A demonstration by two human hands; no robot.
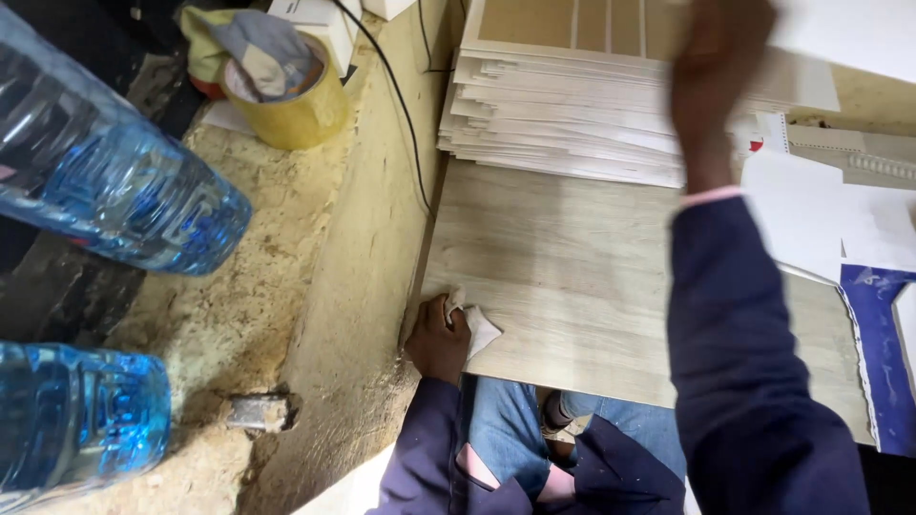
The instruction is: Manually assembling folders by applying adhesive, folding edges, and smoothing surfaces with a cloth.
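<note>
- Two clear blue-tinted plastic bottles are seen at the far left, one [105, 181] lying upper left, the other [72, 415] at the lower left edge, both on a rough, sandy ledge [258, 286].
- A roll of yellow tape [296, 105] with a crumpled cloth [253, 48] tucked in its core is placed at the top of the ledge; a small grey metal piece [258, 412] lies lower down on it.
- A black cable [405, 114] is routed down the beige wall face toward the board's left edge.
- The left hand [437, 339] is rested at the lower left corner of a pale wood-grain board [572, 277]. It is clenched around a small white cloth [477, 329], which protrudes just right of the knuckles and is pressed flat on the board.
- A stack of white-edged sheets [553, 124] is placed on the board's far end, well apart from the cloth.
- The right hand [716, 86] is raised over the stack, blurred; its grip cannot be told. A dark blue sleeve [744, 353] covers the forearm.
- White paper pieces [811, 210] and a blue sheet [883, 353] are located at the right edge.
</note>
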